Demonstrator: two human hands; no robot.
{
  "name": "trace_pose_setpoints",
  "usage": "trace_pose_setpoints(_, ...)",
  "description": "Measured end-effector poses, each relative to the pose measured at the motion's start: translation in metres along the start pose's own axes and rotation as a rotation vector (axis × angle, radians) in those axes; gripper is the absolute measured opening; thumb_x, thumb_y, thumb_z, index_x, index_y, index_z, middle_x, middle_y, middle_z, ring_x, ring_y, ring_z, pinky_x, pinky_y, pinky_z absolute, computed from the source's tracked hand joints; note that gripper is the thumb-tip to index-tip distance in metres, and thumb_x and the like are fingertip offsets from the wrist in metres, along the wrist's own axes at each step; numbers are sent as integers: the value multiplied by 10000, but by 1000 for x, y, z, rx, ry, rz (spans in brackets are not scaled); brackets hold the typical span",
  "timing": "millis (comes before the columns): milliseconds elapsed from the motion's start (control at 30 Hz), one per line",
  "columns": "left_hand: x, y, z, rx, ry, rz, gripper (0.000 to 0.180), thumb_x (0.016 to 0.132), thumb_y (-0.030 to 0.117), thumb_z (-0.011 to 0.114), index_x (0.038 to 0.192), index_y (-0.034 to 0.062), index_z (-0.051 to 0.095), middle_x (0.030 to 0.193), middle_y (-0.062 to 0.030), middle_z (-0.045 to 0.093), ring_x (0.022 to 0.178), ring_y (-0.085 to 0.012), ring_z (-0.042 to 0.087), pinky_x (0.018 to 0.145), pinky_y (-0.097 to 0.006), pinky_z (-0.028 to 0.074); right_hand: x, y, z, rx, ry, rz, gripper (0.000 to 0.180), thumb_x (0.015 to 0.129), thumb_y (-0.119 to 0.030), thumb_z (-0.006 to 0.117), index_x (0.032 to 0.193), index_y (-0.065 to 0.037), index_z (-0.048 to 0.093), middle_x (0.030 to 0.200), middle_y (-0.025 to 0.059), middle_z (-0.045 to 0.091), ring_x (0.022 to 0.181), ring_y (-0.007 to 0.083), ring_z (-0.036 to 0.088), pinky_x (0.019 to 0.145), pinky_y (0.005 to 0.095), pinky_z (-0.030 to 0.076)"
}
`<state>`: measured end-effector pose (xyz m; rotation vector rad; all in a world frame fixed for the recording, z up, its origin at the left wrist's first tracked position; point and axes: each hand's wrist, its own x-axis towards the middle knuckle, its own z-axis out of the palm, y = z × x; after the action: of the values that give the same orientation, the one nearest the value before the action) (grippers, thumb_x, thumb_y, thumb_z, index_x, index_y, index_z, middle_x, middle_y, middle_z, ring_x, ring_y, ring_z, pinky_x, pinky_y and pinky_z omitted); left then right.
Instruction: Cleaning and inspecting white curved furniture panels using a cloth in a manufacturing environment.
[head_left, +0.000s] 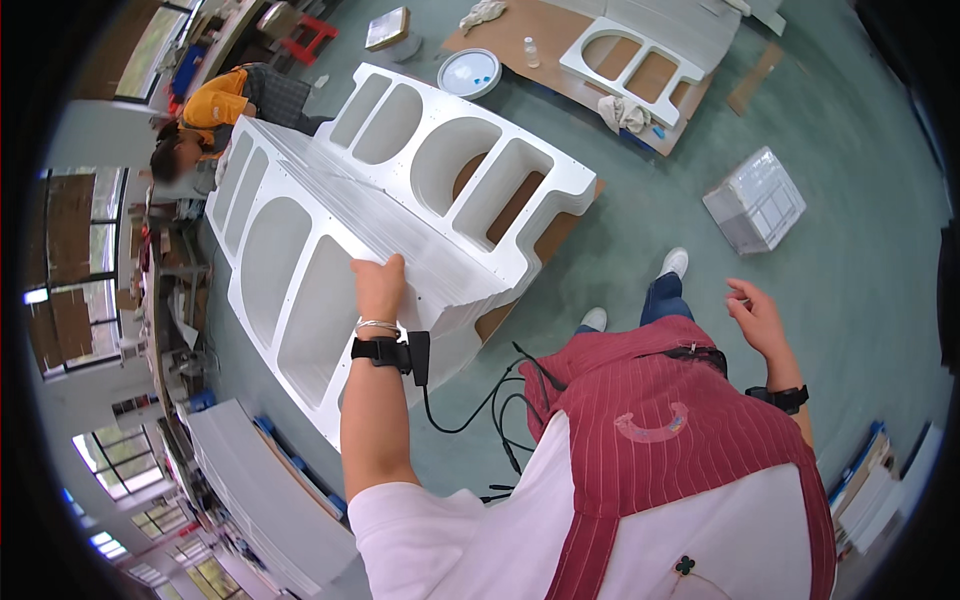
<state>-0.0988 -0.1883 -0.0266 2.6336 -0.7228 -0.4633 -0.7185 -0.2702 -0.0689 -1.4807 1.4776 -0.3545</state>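
While the left hand (380, 285) rested at the edge of a stack of white boards (370, 205), the right hand (757, 318) hung in the air, well apart from it. The left thumb lay toward the right and the fingers were bent toward the boards; with the fingertips partly hidden, one could not tell whether they pinched an edge or only pressed on it. The right hand's fingers were loosely curled and slightly spread, and it held nothing.

The stack stood in front of the person and to the left, its layered edges sloping down toward the person. Wide rounded and straight-sided openings were cut through its boards. Just beside it, on the right, was a second stack (425, 105) with similar openings.

Each wrist wore a black strap (380, 350), and a black cable (497, 410) ran from the left one down past a dark red apron (690, 440). At the far end of the boards a co-worker in an orange shirt (215, 105) bent forward. Beyond the second stack sat a round white lid (468, 73), and near it a bottle (531, 52) stood on brown cardboard (550, 35). A plastic-wrapped box (755, 200) rested on the green floor (620, 200), farther to the right.
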Motion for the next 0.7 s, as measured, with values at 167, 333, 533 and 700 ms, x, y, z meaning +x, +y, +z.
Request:
trace_pose_setpoints(167, 30, -33, 1, 88, -37, 76, 630, 843, 348, 618, 1152, -174, 445, 1033, -351, 624, 966, -511, 621, 901, -522, 488, 63, 33, -77, -74, -28, 14, 389, 920, -139, 673, 1293, -36, 631, 994, 80, 699, 764, 146, 644, 702, 306, 532)
trace_pose_setpoints(333, 6, -20, -7, 33, 23, -85, 585, 837, 253, 652, 1245, -122, 464, 1166, -323, 613, 1075, -448, 608, 960, -478, 474, 113, 34, -170, -160, -44, 45, 383, 914, -201, 671, 1267, -55, 642, 968, 114, 719, 796, 220, 683, 730, 362, 545)
trace_pose_setpoints(533, -11, 26, 5, 263, 220, -405, 838, 824, 219, 591, 1528, -88, 257, 1412, -291, 538, 1262, -439, 562, 1099, -467, 404, 196, 31, -250, -312, -72, -37, 381, 894, -225, 661, 1236, -59, 658, 979, 142, 733, 882, 313, 704, 803, 400, 550)
trace_pose_setpoints(700, -25, 154, 41, 357, 494, -212, 756, 829, 150, 583, 1511, -70, 344, 1516, -286, 441, 1407, -407, 429, 1195, -445, 300, 280, 21, -250, -306, -155, -123, 380, 900, -252, 650, 1231, -68, 662, 993, 147, 733, 924, 334, 698, 823, 410, 546)
